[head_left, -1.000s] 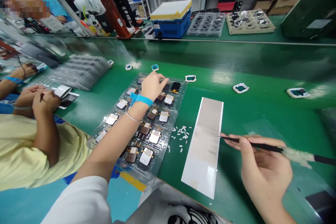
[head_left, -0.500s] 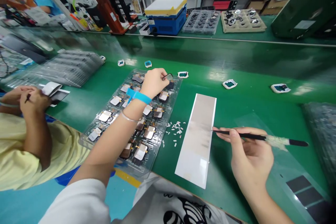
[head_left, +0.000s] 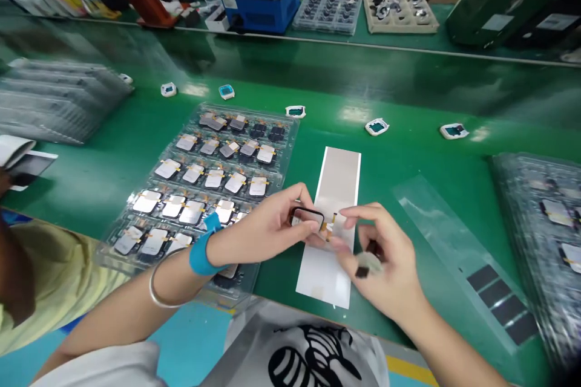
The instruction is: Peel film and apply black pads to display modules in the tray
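The left hand (head_left: 263,230) has a small screen (head_left: 306,215) pinched in its grip, above a paper strip (head_left: 339,176). The right hand (head_left: 394,272) holds a taped stick (head_left: 371,262), fingertips near the screen. A clear tray (head_left: 285,162) sits beside the paper strip on the desk (head_left: 408,160).

The left hand (head_left: 272,224), below a bright blue wristband (head_left: 204,252), pinches a small black-framed rectangular screen (head_left: 307,217) above a long white-and-beige paper strip (head_left: 342,175). The right hand (head_left: 381,260), holding a blurred dark tool with pale wrapping (head_left: 370,264), has its fingers at the screen's orange-yellow ribbon (head_left: 327,228). Left of the strip, on the glossy green bench (head_left: 385,175), lies a clear plastic tray (head_left: 282,163) bearing rows of silver-backed rectangular modules (head_left: 214,178).
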`<state>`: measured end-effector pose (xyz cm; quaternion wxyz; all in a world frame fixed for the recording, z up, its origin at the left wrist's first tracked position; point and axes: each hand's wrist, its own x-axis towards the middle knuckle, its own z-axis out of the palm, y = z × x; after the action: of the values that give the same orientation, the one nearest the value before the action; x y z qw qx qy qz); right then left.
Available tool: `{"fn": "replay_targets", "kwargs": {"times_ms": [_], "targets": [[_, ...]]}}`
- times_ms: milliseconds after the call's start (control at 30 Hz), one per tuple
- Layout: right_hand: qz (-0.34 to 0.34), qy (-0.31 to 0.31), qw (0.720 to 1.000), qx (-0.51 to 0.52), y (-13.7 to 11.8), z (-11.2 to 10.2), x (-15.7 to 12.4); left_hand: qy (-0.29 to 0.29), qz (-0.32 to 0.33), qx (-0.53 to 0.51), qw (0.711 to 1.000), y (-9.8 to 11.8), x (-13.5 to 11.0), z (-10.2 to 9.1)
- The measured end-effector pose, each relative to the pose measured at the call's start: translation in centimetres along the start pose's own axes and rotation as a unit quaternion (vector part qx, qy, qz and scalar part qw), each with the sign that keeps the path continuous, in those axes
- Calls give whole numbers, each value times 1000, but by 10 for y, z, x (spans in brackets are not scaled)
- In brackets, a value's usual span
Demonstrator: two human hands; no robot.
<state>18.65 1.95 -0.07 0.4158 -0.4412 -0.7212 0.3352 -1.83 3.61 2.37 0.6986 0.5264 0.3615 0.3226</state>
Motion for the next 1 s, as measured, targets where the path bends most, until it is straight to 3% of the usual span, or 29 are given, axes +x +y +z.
{"fn": "replay_targets", "kwargs": {"times_ms": [100,200,267,367,500,833,1000], "targets": [[53,1,998,45,-7,12,1,-15,-2,0,1000,-5,-5,4],[57,18,995,79,-11,18,3,-7,2,56,998,-5,-7,4],[35,16,998,58,-11,18,4,-7,7,114,993,-5,-9,3],[-49,24,998,-9,-8,18,3,-9,9,204,979,-6,-11,5],[-136,33,988,-62,-1,18,2,-2,23,179,983,-11,-12,9],[-153,37,978,-139,4,17,1,48,22,157,986,-16,-13,10],[-186,2,963,-192,6,16,1,107,55,213,970,-18,-13,11]]}}
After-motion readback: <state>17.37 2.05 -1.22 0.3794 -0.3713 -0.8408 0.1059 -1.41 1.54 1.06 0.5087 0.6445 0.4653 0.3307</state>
